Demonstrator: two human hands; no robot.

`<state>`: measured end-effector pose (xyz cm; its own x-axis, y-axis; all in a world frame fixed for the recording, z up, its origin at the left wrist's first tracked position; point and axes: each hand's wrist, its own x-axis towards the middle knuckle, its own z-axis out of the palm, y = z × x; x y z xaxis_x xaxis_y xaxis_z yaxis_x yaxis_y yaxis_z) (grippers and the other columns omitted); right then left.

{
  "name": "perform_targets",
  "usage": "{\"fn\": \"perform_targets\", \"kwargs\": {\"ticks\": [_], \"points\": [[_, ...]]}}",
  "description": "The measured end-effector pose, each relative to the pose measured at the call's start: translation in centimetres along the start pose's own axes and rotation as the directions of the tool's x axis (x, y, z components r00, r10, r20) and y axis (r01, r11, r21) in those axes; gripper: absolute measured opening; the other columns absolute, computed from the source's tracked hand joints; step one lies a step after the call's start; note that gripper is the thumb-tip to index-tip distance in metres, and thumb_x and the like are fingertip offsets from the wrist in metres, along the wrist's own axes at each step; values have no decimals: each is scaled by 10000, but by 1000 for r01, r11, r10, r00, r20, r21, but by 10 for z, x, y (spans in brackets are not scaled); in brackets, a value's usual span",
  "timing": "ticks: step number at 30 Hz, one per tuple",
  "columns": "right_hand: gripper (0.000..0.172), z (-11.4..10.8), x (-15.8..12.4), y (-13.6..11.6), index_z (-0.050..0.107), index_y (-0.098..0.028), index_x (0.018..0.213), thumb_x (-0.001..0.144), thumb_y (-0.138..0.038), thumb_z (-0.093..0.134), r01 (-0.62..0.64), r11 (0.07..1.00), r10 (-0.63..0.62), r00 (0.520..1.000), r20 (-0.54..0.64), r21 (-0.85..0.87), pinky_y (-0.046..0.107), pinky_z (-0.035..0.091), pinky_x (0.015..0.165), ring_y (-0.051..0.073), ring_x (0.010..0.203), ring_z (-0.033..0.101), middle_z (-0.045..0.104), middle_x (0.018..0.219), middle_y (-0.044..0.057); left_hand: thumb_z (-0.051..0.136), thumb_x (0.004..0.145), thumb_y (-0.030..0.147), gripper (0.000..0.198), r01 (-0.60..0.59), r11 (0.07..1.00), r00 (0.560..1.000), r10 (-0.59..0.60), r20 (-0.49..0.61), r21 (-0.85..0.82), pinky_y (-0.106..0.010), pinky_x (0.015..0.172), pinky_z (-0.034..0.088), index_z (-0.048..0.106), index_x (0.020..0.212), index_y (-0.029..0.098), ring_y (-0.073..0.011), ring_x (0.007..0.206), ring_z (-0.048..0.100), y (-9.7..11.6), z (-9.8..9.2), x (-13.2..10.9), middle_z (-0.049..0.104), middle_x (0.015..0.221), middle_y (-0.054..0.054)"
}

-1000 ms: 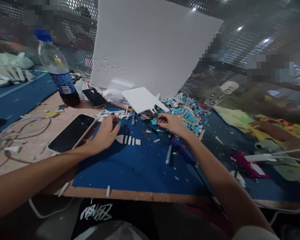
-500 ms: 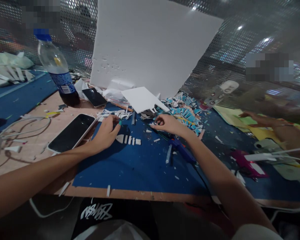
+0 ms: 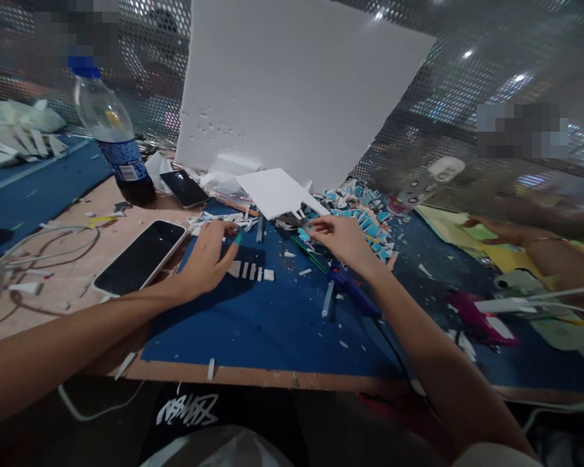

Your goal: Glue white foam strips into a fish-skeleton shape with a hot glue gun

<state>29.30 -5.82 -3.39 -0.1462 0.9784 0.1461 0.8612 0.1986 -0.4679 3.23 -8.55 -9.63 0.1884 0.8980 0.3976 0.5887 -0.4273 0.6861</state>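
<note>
My left hand (image 3: 207, 256) hovers over the blue mat (image 3: 253, 324), fingers bent, with a gap between thumb and index finger and nothing visible between them. Just right of its thumb lies a row of small white pieces (image 3: 252, 270) laid out like a fish skeleton, its left end partly covered by the hand. Over the small dark pieces (image 3: 287, 222) at the edge of the scrap pile, my right hand (image 3: 343, 240) has its fingertips pinched together; what they hold is too small to make out. A blue glue gun (image 3: 354, 290) lies below my right wrist.
Blue and white pieces (image 3: 365, 217) are heaped behind my right hand. A white board (image 3: 292, 84) stands at the back. Leftward are a phone (image 3: 141, 258) and a bottle (image 3: 119, 149). Another person's hand (image 3: 491, 228) rests on yellow sheets (image 3: 442, 224) at right.
My right hand has shifted slightly up and away, its fingers straighter and now at the dark pieces. My left thumb has moved a little right.
</note>
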Motion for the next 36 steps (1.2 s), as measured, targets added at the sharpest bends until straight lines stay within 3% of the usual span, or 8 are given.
{"fn": "perform_targets", "kwargs": {"ticks": [4, 7, 11, 13, 20, 29, 32, 36], "points": [[208, 11, -31, -32, 694, -186, 998, 834, -188, 567, 358, 934, -353, 921, -164, 3, 344, 562, 774, 196, 813, 686, 734, 916, 58, 476, 853, 349, 384, 105, 911, 986, -41, 164, -400, -393, 918, 450, 455, 1203, 191, -224, 1062, 541, 15, 3, -9, 562, 1156, -111], [295, 21, -53, -52, 652, -186, 1109, 892, -125, 461, 601, 776, -630, 745, -220, -190, 370, 544, 834, 205, 926, 654, 718, 997, 71, 522, 826, 411, 491, 304, 695, 924, -51, 378, -652, -368, 891, 491, 425, 1271, 228, -230, 1090, 564, 27, 5, -14, 567, 1221, -109], [308, 27, -68, -65, 624, -133, 1152, 883, -112, 473, 790, 491, -865, 491, -99, -367, 397, 554, 839, 244, 991, 634, 694, 1069, 122, 589, 778, 472, 533, 418, 501, 880, -17, 474, -758, -386, 889, 511, 495, 1250, 242, -267, 1145, 551, 32, 2, -18, 588, 1231, -100], [306, 27, -69, -65, 621, -118, 1150, 872, -97, 494, 832, 429, -898, 435, -66, -351, 391, 549, 867, 242, 1021, 626, 693, 1073, 126, 527, 816, 505, 461, 458, 421, 867, -17, 498, -783, -419, 887, 513, 565, 1188, 235, -273, 1123, 571, 31, 0, -18, 621, 1190, -96], [353, 24, -62, -45, 597, -259, 1193, 897, -111, 475, 786, 618, -770, 594, -234, -38, 395, 460, 1000, 173, 1123, 572, 713, 1025, 15, 727, 681, 367, 342, 502, 297, 854, -21, 520, -812, -427, 934, 492, 698, 985, 214, -246, 996, 646, 26, 2, -14, 704, 1039, -64], [329, 31, -60, -43, 604, -309, 1173, 865, -202, 562, 619, 784, -608, 780, -150, 37, 388, 501, 922, 199, 1108, 566, 672, 1099, 30, 733, 609, 218, 279, 418, 546, 899, -134, 416, -727, -327, 722, 558, 653, 875, 196, -149, 703, 653, 18, 7, -9, 705, 805, -20], [455, 17, -69, -45, 444, -304, 1316, 879, -216, 532, 536, 844, -533, 842, -81, 13, 402, 463, 967, 207, 1163, 524, 601, 1221, 42, 728, 595, 195, 244, 364, 604, 926, -158, 342, -709, -280, 652, 535, 642, 823, 186, -120, 648, 607, 16, 7, -8, 669, 761, -9], [745, -7, -88, -14, 138, -250, 1448, 830, -296, 551, 183, 960, -191, 981, -21, -211, 536, 399, 990, 337, 1312, 342, 332, 1446, 129, 682, 669, 225, 264, 306, 707, 946, -148, 290, -638, -264, 641, 511, 666, 932, 212, -125, 698, 589, 14, 7, -8, 651, 802, -15]]}}
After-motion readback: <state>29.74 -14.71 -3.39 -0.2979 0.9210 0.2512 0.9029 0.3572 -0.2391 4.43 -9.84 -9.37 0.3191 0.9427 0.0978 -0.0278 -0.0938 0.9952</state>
